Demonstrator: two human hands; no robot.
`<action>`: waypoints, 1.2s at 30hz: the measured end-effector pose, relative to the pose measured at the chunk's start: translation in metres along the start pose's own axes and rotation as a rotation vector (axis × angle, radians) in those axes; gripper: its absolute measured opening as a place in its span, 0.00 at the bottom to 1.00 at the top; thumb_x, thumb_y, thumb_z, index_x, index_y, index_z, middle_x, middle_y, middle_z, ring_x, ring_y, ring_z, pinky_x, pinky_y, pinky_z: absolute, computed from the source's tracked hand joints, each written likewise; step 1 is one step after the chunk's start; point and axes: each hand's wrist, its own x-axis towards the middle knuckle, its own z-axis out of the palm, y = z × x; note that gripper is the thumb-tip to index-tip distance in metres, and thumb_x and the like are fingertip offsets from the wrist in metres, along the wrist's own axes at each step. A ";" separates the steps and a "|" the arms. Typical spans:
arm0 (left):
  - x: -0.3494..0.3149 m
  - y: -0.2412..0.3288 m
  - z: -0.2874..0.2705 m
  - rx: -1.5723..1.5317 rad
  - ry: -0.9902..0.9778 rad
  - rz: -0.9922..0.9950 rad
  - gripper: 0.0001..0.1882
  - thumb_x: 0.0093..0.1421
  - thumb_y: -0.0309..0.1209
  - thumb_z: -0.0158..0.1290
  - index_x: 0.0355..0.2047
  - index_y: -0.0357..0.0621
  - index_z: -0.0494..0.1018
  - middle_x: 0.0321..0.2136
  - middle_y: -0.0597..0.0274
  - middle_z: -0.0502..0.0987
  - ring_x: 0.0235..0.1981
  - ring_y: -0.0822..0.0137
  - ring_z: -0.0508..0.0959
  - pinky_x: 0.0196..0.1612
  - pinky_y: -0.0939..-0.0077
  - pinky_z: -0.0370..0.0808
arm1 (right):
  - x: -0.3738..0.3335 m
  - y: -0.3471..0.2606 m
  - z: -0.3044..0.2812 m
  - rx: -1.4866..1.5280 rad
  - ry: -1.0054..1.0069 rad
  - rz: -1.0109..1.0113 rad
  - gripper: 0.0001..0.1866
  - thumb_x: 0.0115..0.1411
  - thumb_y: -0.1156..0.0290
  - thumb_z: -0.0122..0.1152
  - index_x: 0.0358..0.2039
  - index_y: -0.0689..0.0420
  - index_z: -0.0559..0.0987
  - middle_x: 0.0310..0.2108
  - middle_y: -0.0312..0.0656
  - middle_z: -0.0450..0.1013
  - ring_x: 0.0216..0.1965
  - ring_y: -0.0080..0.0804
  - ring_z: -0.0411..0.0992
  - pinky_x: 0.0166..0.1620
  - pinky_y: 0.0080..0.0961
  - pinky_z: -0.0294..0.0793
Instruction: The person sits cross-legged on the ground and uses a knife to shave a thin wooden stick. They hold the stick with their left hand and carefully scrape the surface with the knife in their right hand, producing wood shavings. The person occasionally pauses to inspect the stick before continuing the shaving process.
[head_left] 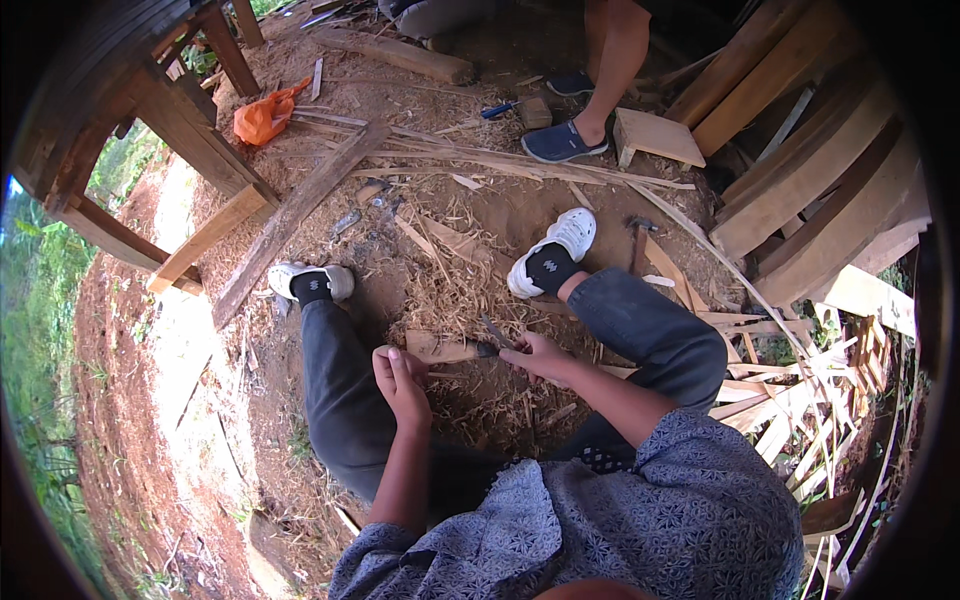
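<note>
I sit with my legs spread over a ground of wood shavings. My right hand (540, 358) is closed round a knife, whose narrow grey blade (495, 330) points up and to the left. Between my hands is a flat, pale piece of wood (440, 347), with a dark patch at its right end near the knife. Beside its left end, my left hand (402, 387) has its fingers bent together and the thumb up. What those fingers hold is hidden; a thin pale sliver (448, 375) shows just right of them.
A long weathered plank (295, 220) slants across the ground beyond my left foot. Farther off are an orange plastic bag (265, 115), long wood strips (500, 165) and another person's shoe (564, 142) beside a small wooden stool (658, 137). A hammer (640, 224) and piled offcuts (800, 400) lie right.
</note>
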 end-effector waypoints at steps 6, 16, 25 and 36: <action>0.015 0.052 0.013 -0.500 0.233 -0.339 0.10 0.74 0.43 0.47 0.36 0.55 0.67 0.21 0.75 0.62 0.16 0.78 0.57 0.18 0.81 0.54 | -0.069 -0.026 0.011 0.200 -0.235 -0.038 0.21 0.65 0.54 0.66 0.47 0.59 0.77 0.28 0.34 0.76 0.16 0.16 0.66 0.20 0.18 0.66; 0.026 0.025 0.015 -0.347 0.238 -0.303 0.18 0.71 0.51 0.50 0.49 0.52 0.68 0.31 0.66 0.71 0.29 0.71 0.70 0.35 0.70 0.70 | -0.101 -0.038 0.028 0.239 -0.401 -0.267 0.16 0.65 0.61 0.67 0.44 0.61 0.80 0.32 0.36 0.80 0.18 0.15 0.68 0.21 0.17 0.68; -0.064 0.014 0.020 0.258 -0.174 -0.833 0.32 0.73 0.53 0.45 0.66 0.45 0.56 0.54 0.51 0.72 0.50 0.57 0.77 0.53 0.58 0.76 | -0.062 -0.031 0.035 0.227 -0.102 -0.175 0.11 0.64 0.64 0.67 0.39 0.58 0.79 0.29 0.35 0.78 0.20 0.16 0.70 0.20 0.18 0.67; -0.077 -0.036 -0.011 0.042 -0.123 -0.876 0.18 0.74 0.39 0.46 0.54 0.38 0.68 0.32 0.62 0.76 0.25 0.71 0.77 0.28 0.77 0.78 | 0.028 0.020 0.091 -0.037 -0.091 -0.299 0.14 0.64 0.63 0.67 0.42 0.61 0.80 0.33 0.38 0.80 0.28 0.22 0.76 0.31 0.21 0.75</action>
